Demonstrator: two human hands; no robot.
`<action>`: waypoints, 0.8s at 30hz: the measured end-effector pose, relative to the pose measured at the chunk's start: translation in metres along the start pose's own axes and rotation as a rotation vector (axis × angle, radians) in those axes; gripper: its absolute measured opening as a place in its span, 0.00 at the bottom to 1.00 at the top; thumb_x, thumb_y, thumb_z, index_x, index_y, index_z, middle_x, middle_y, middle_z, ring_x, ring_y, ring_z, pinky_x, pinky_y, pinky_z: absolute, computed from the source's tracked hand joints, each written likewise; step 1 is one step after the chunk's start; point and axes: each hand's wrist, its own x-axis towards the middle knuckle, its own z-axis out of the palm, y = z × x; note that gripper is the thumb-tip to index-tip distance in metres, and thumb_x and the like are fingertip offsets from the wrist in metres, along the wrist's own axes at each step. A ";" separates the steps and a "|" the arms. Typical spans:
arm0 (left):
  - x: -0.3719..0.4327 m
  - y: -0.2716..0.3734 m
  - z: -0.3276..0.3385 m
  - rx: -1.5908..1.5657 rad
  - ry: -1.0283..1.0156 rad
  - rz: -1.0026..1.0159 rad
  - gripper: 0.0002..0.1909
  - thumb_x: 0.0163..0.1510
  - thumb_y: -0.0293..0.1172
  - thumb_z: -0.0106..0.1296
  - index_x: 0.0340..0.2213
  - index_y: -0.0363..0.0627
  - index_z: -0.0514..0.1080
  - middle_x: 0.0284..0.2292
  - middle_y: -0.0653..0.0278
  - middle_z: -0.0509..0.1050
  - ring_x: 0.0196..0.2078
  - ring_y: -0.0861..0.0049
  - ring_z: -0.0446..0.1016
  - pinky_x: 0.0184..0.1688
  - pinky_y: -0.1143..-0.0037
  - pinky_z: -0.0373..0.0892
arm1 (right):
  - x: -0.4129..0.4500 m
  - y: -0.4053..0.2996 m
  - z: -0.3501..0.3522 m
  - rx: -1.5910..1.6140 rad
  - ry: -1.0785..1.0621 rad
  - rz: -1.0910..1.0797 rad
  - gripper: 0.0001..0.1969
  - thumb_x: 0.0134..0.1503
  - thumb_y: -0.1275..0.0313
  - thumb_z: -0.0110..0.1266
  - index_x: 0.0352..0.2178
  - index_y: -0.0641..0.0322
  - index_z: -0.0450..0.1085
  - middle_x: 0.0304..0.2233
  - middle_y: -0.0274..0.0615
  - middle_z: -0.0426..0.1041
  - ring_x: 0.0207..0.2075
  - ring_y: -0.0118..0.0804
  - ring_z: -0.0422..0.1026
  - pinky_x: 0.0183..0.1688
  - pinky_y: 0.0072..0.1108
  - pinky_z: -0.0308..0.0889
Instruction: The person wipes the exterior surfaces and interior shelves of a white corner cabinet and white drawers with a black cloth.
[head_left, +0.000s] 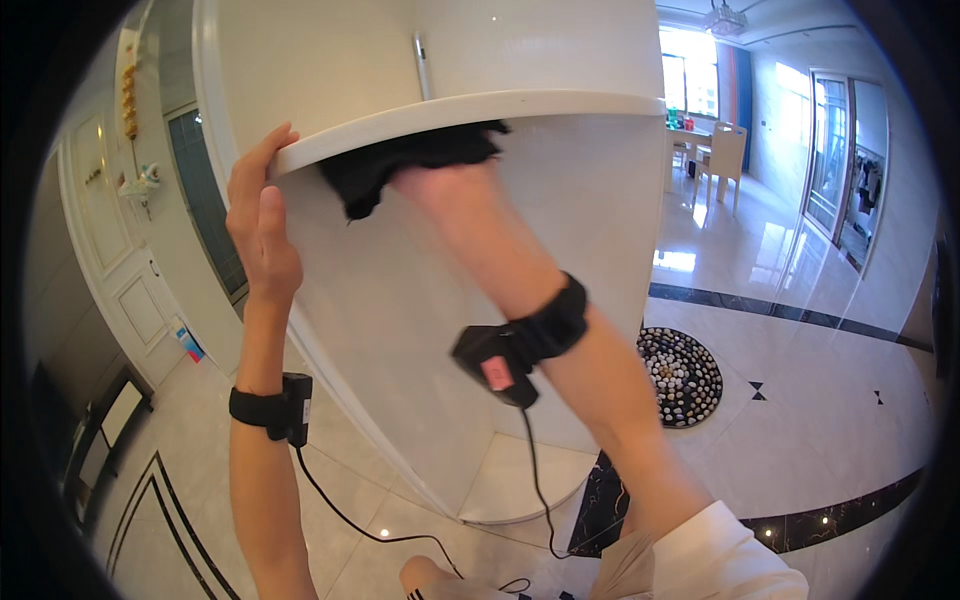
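A curved white shelf (465, 105) spans the upper part of a white corner cabinet (375, 300). Beneath it, my right hand (442, 180) presses a black cloth (420, 150) up against the underside. The cloth and the shelf hide the fingers of that hand. At the shelf's left end, my left hand (262, 217) holds the rim, its fingertips curled over the top and its thumb pointing up below. Each forearm wears a black strap with a small device; one is the left wrist device (298, 409), the other the right wrist device (496, 367).
Black cables (375, 529) run from both devices towards my lap. The cabinet's rounded base (525, 480) stands on a tiled floor. A round pebble-patterned mat (680, 377) lies to the right. Farther back are a dining table and a chair (724, 157). A white door (135, 300) is at left.
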 end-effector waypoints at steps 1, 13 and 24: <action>-0.004 -0.003 -0.006 0.040 -0.021 0.012 0.25 0.60 0.41 0.31 0.46 0.34 0.69 0.43 0.52 0.72 0.49 0.62 0.67 0.55 0.70 0.57 | -0.013 0.000 -0.013 0.069 0.037 0.011 0.29 0.55 0.45 0.42 0.54 0.46 0.59 0.53 0.40 0.66 0.55 0.43 0.61 0.59 0.35 0.54; 0.000 0.002 0.003 0.121 0.033 0.073 0.18 0.58 0.36 0.37 0.42 0.36 0.70 0.39 0.53 0.72 0.42 0.62 0.68 0.49 0.71 0.60 | -0.016 -0.055 -0.124 0.498 0.583 -0.124 0.28 0.53 0.50 0.48 0.53 0.50 0.61 0.52 0.42 0.67 0.54 0.43 0.62 0.58 0.33 0.56; -0.004 0.009 0.016 0.141 0.048 0.020 0.17 0.55 0.35 0.42 0.42 0.37 0.70 0.40 0.52 0.71 0.45 0.61 0.68 0.50 0.71 0.60 | 0.037 -0.004 -0.014 0.599 0.262 0.037 0.27 0.52 0.55 0.53 0.51 0.54 0.64 0.51 0.43 0.67 0.53 0.43 0.64 0.58 0.31 0.57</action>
